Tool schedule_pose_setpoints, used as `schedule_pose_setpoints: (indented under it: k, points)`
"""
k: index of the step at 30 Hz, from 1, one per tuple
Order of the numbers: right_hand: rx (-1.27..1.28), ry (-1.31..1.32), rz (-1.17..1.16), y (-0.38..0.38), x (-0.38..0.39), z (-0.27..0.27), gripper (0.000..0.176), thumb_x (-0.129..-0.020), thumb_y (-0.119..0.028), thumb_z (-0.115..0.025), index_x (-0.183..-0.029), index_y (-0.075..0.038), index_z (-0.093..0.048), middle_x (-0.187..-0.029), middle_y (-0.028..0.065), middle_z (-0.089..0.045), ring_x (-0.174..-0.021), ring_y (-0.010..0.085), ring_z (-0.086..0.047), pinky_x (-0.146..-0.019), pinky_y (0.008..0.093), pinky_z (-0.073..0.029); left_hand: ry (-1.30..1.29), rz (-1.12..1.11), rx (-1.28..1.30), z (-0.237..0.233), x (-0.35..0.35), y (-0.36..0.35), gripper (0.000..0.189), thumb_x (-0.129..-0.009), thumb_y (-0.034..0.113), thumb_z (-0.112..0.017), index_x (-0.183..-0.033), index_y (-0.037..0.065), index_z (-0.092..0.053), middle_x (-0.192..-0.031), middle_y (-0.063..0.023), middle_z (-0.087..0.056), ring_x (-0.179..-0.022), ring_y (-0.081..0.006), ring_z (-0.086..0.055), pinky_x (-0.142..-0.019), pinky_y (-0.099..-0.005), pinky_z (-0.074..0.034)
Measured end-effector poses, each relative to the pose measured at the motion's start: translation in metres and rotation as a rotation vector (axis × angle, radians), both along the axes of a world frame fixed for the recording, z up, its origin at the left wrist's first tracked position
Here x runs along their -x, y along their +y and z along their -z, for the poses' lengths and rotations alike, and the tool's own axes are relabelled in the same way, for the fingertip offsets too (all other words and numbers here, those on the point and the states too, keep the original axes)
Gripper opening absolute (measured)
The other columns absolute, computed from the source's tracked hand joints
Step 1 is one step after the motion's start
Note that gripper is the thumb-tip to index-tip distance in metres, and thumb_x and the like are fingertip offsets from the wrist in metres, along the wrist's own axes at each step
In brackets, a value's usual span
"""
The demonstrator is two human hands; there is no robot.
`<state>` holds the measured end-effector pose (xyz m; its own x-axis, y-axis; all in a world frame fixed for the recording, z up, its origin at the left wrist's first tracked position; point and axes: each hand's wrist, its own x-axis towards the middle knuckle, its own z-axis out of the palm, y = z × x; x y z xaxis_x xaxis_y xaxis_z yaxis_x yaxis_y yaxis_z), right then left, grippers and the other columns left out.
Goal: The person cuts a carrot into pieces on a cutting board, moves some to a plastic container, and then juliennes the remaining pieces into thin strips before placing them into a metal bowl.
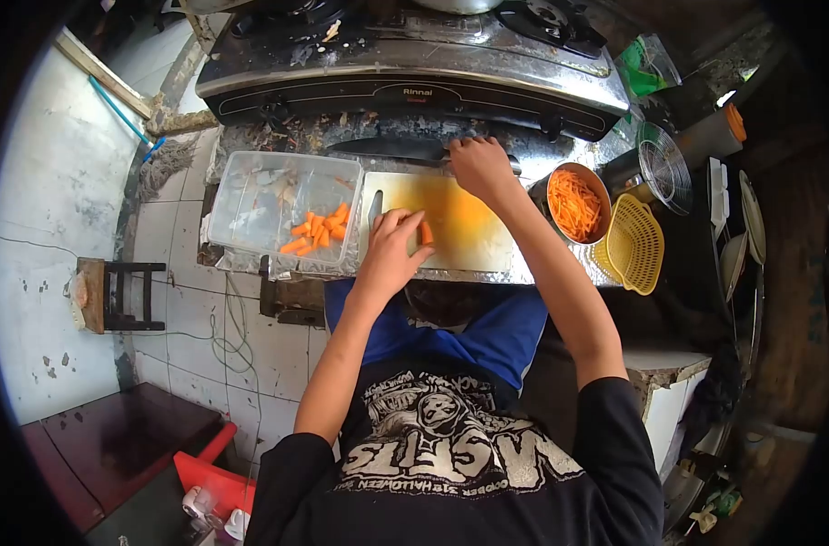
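The left hand curls its fingers round a carrot piece, pinning it on the near left part of the cutting board, which lies on the table. The right hand is closed over the handle of a knife lying along the board's far edge (the dark blade points left). Left of the board sits a clear container with cut carrots. To the board's right is a metal bowl of shredded carrot, and beyond it a yellow basket.
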<state>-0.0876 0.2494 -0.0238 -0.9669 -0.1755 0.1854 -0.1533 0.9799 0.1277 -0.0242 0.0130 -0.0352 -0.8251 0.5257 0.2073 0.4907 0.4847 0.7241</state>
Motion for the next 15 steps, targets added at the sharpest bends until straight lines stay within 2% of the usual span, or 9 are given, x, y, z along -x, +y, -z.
schedule_pose_setpoints:
  k: [2,3,6,7,9,10,12,14,15]
  points:
    - [0.014,-0.077,0.009,-0.011,-0.012,-0.020,0.020,-0.090,-0.020,-0.057,-0.097,-0.003,-0.065,-0.093,0.0156,-0.071,-0.084,0.0326,-0.072,-0.077,0.0442,-0.056,-0.020,0.029,-0.025,0.001,0.004,-0.006,0.046,-0.082,0.014,-0.079,-0.125,0.003,-0.067,-0.126,-0.0135,-0.061,-0.122,-0.0335,-0.055,-0.105,-0.0414,-0.045]
    - [0.060,-0.047,-0.012,-0.015,-0.019,-0.029,0.019,-0.090,-0.017,-0.056,-0.097,-0.001,-0.064,-0.088,0.0182,-0.071,-0.074,0.0348,-0.073,-0.066,0.0445,-0.057,-0.037,0.056,-0.049,0.002,0.006,-0.008,0.045,-0.082,0.014,-0.079,-0.124,0.003,-0.068,-0.127,-0.0136,-0.062,-0.122,-0.0332,-0.056,-0.105,-0.0413,-0.045]
    - [0.161,-0.096,0.049,-0.025,-0.051,-0.059,0.021,-0.092,-0.018,-0.055,-0.097,0.002,-0.062,-0.086,0.0189,-0.070,-0.072,0.0377,-0.071,-0.062,0.0454,-0.058,-0.026,0.074,-0.067,0.004,0.008,-0.012,0.044,-0.083,0.013,-0.078,-0.123,0.002,-0.067,-0.128,-0.0140,-0.063,-0.121,-0.0325,-0.058,-0.104,-0.0407,-0.046]
    - [0.163,-0.099,0.053,-0.027,-0.066,-0.064,0.021,-0.092,-0.018,-0.055,-0.097,0.002,-0.062,-0.086,0.0189,-0.070,-0.072,0.0377,-0.071,-0.062,0.0454,-0.058,0.014,0.052,-0.113,0.004,0.007,-0.011,0.039,-0.084,0.012,-0.077,-0.121,0.002,-0.069,-0.123,-0.0138,-0.066,-0.117,-0.0320,-0.061,-0.100,-0.0396,-0.049]
    - [0.315,-0.101,0.193,-0.030,-0.102,-0.070,0.025,-0.093,-0.015,-0.055,-0.107,0.006,-0.059,-0.076,0.0231,-0.067,-0.067,0.0420,-0.069,-0.061,0.0487,-0.056,0.022,0.016,-0.142,0.007,0.005,-0.009,0.035,-0.084,0.012,-0.077,-0.116,0.002,-0.070,-0.119,-0.0130,-0.067,-0.114,-0.0325,-0.061,-0.097,-0.0406,-0.050]
    - [0.319,-0.106,0.200,-0.034,-0.120,-0.071,0.025,-0.093,-0.015,-0.055,-0.107,0.006,-0.059,-0.076,0.0231,-0.067,-0.067,0.0420,-0.069,-0.061,0.0487,-0.056,0.034,-0.020,-0.170,0.009,0.003,-0.007,0.030,-0.084,0.011,-0.077,-0.112,0.002,-0.072,-0.114,-0.0123,-0.068,-0.110,-0.0331,-0.061,-0.094,-0.0415,-0.051]
    - [0.738,-0.104,0.273,-0.043,-0.158,-0.073,0.041,-0.095,-0.014,-0.058,-0.131,0.005,-0.051,-0.069,0.0270,-0.064,-0.065,0.0454,-0.066,-0.060,0.0516,-0.053,0.038,-0.025,-0.186,0.011,0.000,-0.004,0.028,-0.084,0.011,-0.077,-0.109,0.002,-0.073,-0.113,-0.0121,-0.068,-0.109,-0.0324,-0.062,-0.092,-0.0410,-0.051]
    - [0.849,-0.194,0.302,-0.060,-0.187,-0.073,0.058,-0.097,-0.011,-0.060,-0.150,-0.001,-0.037,-0.065,0.0289,-0.061,-0.063,0.0474,-0.063,-0.059,0.0537,-0.049,0.042,-0.036,-0.200,0.012,0.001,-0.001,0.025,-0.084,0.011,-0.078,-0.107,0.002,-0.074,-0.111,-0.0120,-0.069,-0.107,-0.0317,-0.063,-0.091,-0.0405,-0.052]
    - [0.964,-0.253,0.378,-0.069,-0.197,-0.069,0.062,-0.098,-0.012,-0.060,-0.153,-0.004,-0.033,-0.066,0.0288,-0.061,-0.062,0.0477,-0.063,-0.058,0.0538,-0.047,0.044,-0.046,-0.212,0.014,0.000,-0.002,0.024,-0.083,0.011,-0.078,-0.106,0.002,-0.075,-0.111,-0.0118,-0.069,-0.106,-0.0311,-0.063,-0.090,-0.0401,-0.052]
